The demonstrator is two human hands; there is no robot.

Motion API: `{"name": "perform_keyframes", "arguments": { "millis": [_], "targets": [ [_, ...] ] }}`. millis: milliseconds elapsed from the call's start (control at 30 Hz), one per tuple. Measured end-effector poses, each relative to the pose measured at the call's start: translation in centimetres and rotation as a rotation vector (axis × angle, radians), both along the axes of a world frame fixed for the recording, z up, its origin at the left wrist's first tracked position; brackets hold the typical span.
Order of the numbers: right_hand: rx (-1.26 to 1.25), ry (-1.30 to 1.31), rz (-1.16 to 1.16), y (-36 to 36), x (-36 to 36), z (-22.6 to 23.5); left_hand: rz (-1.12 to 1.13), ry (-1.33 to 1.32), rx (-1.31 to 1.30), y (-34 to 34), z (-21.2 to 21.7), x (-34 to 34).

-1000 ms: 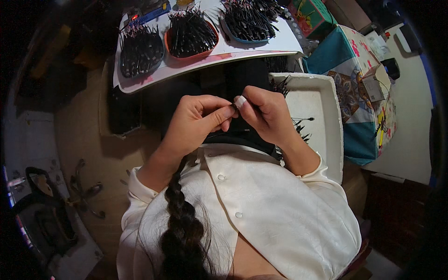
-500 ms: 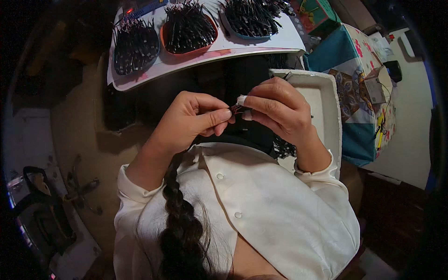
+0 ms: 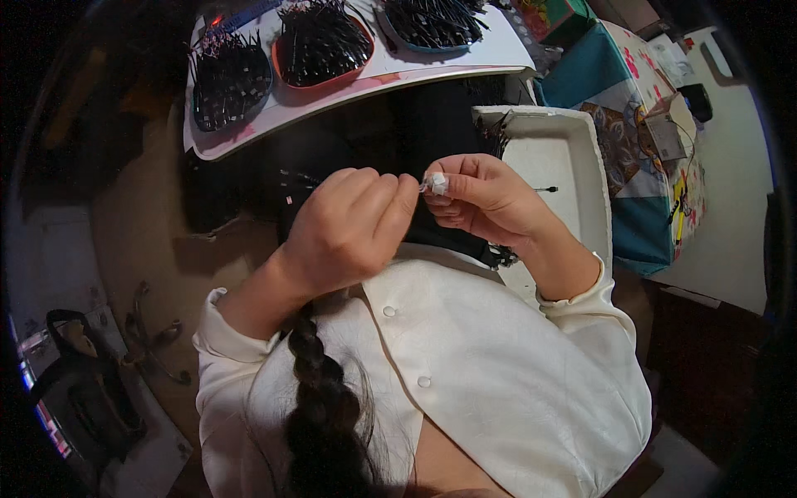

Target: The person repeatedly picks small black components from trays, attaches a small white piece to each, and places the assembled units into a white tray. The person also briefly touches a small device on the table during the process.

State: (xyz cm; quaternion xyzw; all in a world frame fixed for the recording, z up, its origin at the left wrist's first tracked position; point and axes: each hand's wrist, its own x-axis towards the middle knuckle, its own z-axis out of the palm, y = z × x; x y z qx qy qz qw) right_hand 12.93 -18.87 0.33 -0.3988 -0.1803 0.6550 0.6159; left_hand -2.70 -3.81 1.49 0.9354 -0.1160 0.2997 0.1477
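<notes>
My left hand [image 3: 344, 220] is closed with its back up, fingers curled. Dark cable ends [image 3: 299, 177] with small plugs stick out past its far left side. My right hand [image 3: 486, 195] pinches with thumb and forefinger, both wrapped in white at the tips. The two hands nearly touch, and thin wire ends [image 3: 423, 186] run between their fingertips. My left fingers hide most of the cables. Both hands are above my dark-clad lap.
On the white table [image 3: 390, 80] ahead stand three bowls heaped with short black cables, one of them red [image 3: 324, 81]. A white foam box [image 3: 573, 124] at right holds a loose black cable [image 3: 546, 189]. Farther right is a cloth-covered table [image 3: 643, 241].
My left hand has rolled over, from thumb side showing to back up. My right hand has turned and moved slightly left. Cable ends now show left of my left hand.
</notes>
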Motion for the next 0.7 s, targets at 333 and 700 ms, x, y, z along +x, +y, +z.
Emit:
{"name": "perform_keyframes", "arguments": {
  "millis": [333, 700],
  "targets": [
    [0.596, -2.04, -0.372, -0.8, -0.5, 1.2, 0.016, 0.192, -0.893, -1.0, -1.2, 0.1],
    [0.192, -0.744, -0.116, -1.2, 0.0, 1.3, -0.129, 0.233, -0.923, 0.4, -1.7, -0.3]
  ]
}}
